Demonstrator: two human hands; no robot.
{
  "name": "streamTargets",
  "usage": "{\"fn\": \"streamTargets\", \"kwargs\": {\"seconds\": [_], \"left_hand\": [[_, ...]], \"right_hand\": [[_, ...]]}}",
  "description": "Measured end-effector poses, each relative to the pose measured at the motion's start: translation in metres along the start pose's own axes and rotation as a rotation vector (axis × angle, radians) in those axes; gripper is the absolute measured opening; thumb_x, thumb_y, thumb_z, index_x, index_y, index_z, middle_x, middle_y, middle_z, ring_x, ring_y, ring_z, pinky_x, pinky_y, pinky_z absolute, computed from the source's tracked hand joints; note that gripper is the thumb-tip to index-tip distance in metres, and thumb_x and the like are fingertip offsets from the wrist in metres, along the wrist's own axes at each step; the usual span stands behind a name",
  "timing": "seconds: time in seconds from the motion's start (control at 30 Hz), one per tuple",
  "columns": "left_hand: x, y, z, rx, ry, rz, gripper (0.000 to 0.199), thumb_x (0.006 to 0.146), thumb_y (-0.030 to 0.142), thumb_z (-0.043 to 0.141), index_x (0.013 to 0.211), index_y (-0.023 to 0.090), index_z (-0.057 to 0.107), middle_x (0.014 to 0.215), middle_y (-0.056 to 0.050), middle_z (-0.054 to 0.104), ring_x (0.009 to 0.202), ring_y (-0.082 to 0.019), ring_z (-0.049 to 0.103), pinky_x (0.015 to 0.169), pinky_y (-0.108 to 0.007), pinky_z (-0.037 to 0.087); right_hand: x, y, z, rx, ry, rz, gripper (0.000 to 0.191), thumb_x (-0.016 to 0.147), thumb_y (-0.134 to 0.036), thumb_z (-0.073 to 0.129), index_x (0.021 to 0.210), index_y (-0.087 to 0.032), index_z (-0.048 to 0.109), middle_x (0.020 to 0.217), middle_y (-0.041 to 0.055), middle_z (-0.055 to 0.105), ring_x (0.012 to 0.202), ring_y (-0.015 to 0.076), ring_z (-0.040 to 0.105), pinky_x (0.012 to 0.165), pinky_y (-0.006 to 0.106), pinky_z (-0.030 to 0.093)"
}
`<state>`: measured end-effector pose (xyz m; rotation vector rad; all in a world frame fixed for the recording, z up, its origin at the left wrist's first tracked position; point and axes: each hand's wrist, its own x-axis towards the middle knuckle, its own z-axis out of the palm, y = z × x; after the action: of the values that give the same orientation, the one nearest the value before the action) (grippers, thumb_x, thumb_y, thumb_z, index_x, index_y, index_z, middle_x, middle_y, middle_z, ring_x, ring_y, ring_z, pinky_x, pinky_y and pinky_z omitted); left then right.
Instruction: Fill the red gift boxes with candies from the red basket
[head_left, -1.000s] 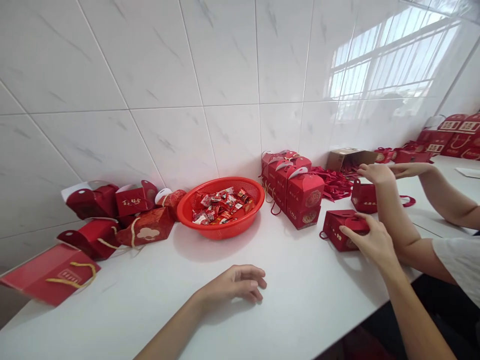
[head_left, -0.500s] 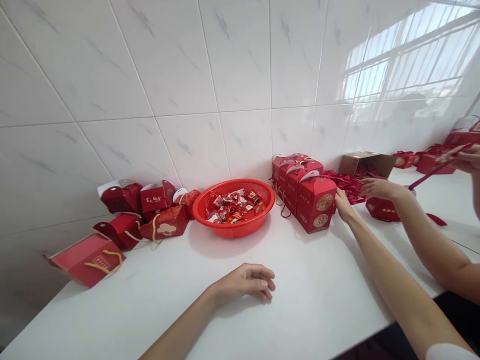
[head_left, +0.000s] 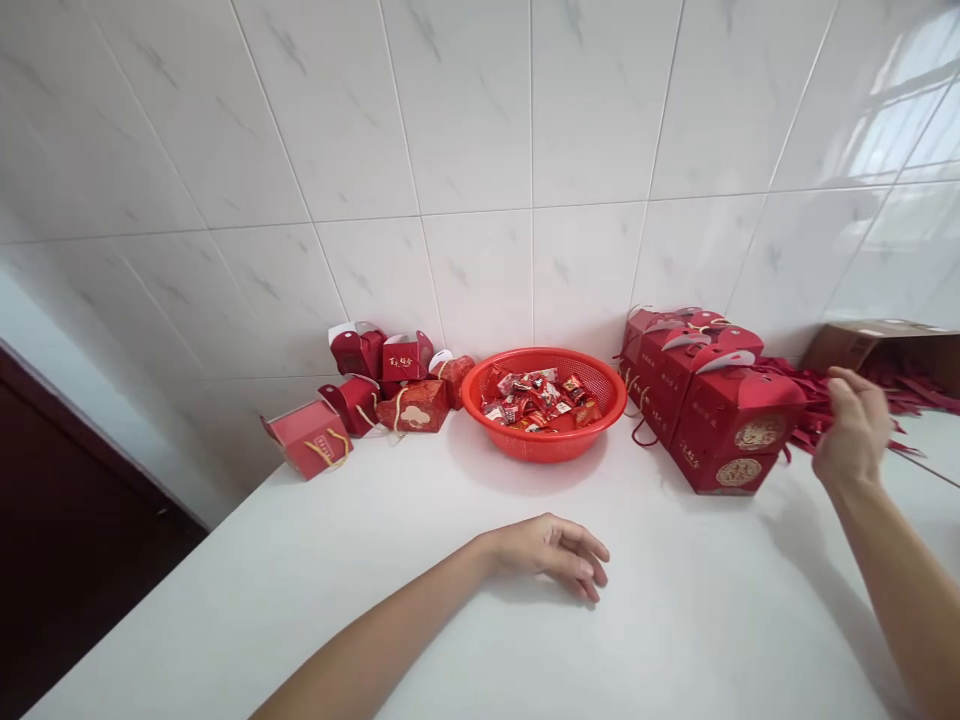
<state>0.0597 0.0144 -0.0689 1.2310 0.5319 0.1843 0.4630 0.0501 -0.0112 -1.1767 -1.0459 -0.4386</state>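
My left hand (head_left: pixel 553 556) rests on the white table (head_left: pixel 420 500), its fingers loosely bent and apart, holding nothing. Beyond it stands a red plastic basket (head_left: pixel 544 448) of wrapped candies (head_left: pixel 536 402). Raised just right of the stacked red gift boxes (head_left: pixel 739 425) is my right hand (head_left: pixel 851 430). Its fingers point upward, and I see nothing in them; a small gap separates it from the nearest box. The boxes stand two high in a row, with gold round emblems on the near ends. Behind my right hand lie dark red ribbons (head_left: pixel 814 400).
Several differently shaped red gift boxes (head_left: pixel 409 357) sit at the left against the tiled wall (head_left: pixel 480 270). One box with a yellow cord (head_left: pixel 307 438) lies near the table's left edge. On the right, an open cardboard box (head_left: pixel 847 350) lies on its side with ribbons inside.
The view has swung left, so the co-worker's hands are out of sight. My right hand has come away from the stacked gift boxes and lifted. My left hand stays on the table.
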Motion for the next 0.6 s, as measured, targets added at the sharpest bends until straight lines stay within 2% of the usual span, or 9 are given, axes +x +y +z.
{"fn": "streamTargets", "kwargs": {"seconds": [0.07,0.23,0.3,0.33,0.37,0.43,0.5,0.53,0.6], "left_hand": [[-0.003,0.007,-0.002,0.079,-0.048,-0.016,0.060,0.059,0.051,0.090,0.108,0.020,0.072,0.101,-0.007,0.071,0.084,-0.021,0.071,0.092,-0.045,0.051],[-0.037,0.058,-0.012,0.387,-0.132,-0.002,0.067,0.061,0.061,0.084,0.113,0.022,0.071,0.111,-0.009,0.073,0.103,-0.027,0.069,0.092,-0.042,0.053],[-0.062,0.088,-0.018,0.463,-0.004,0.076,0.060,0.065,0.059,0.083,0.109,0.020,0.072,0.109,-0.009,0.074,0.101,-0.027,0.069,0.092,-0.043,0.054],[-0.075,0.103,-0.023,0.505,0.115,0.140,0.055,0.067,0.057,0.082,0.106,0.020,0.073,0.108,-0.009,0.075,0.101,-0.027,0.069,0.093,-0.043,0.054],[-0.089,0.116,-0.028,0.545,0.287,0.238,0.050,0.070,0.055,0.081,0.103,0.019,0.073,0.106,-0.008,0.075,0.099,-0.027,0.069,0.093,-0.042,0.054],[-0.117,0.137,-0.042,0.620,0.738,0.473,0.037,0.077,0.049,0.075,0.097,0.018,0.073,0.104,-0.005,0.075,0.102,-0.024,0.067,0.095,-0.037,0.052],[-0.143,0.150,-0.062,0.671,1.235,0.597,0.033,0.086,0.037,0.065,0.110,0.015,0.069,0.115,-0.002,0.071,0.111,-0.022,0.062,0.100,-0.035,0.047],[-0.156,0.154,-0.074,0.685,1.540,0.553,0.033,0.084,0.030,0.063,0.111,0.012,0.068,0.110,0.000,0.071,0.107,-0.021,0.062,0.098,-0.035,0.047],[-0.180,0.157,-0.101,0.752,1.974,0.185,0.036,0.083,0.025,0.057,0.115,0.012,0.068,0.100,0.004,0.069,0.100,-0.021,0.061,0.095,-0.036,0.047]], "right_hand": [[0.000,-0.032,-0.004,0.168,0.201,0.035,0.035,0.089,-0.039,0.059,0.112,-0.014,0.070,0.114,0.0153,0.068,0.116,0.0405,0.061,0.098,0.053,0.045],[-0.017,-0.126,-0.016,0.221,0.159,-0.358,0.036,0.092,-0.024,0.055,0.126,-0.028,0.067,0.122,0.0065,0.068,0.116,0.0405,0.061,0.097,0.059,0.046],[-0.032,-0.150,-0.014,0.197,0.091,-0.565,0.043,0.088,-0.025,0.060,0.130,-0.031,0.064,0.120,0.0065,0.068,0.110,0.0385,0.065,0.090,0.057,0.052],[-0.040,-0.159,-0.014,0.219,0.073,-0.726,0.048,0.083,-0.027,0.064,0.131,-0.032,0.064,0.114,0.0073,0.071,0.101,0.0364,0.068,0.081,0.055,0.056],[-0.050,-0.166,-0.013,0.203,-0.033,-0.762,0.056,0.079,-0.025,0.066,0.134,-0.032,0.061,0.115,0.0078,0.071,0.100,0.0351,0.069,0.081,0.055,0.057],[-0.068,-0.177,-0.014,0.211,-0.215,-0.775,0.058,0.078,-0.024,0.065,0.135,-0.029,0.059,0.118,0.0104,0.070,0.105,0.0345,0.067,0.082,0.054,0.058],[-0.085,-0.187,-0.014,0.261,-0.378,-0.769,0.051,0.078,-0.022,0.064,0.128,-0.026,0.060,0.116,0.0125,0.070,0.108,0.0343,0.066,0.083,0.052,0.057],[-0.093,-0.192,-0.014,0.283,-0.456,-0.763,0.047,0.079,-0.021,0.063,0.125,-0.025,0.060,0.115,0.0129,0.071,0.109,0.0337,0.065,0.083,0.051,0.057],[-0.108,-0.200,-0.009,0.345,-0.577,-0.787,0.042,0.081,-0.019,0.059,0.122,-0.022,0.058,0.112,0.0144,0.072,0.108,0.0319,0.066,0.084,0.049,0.057]]}}
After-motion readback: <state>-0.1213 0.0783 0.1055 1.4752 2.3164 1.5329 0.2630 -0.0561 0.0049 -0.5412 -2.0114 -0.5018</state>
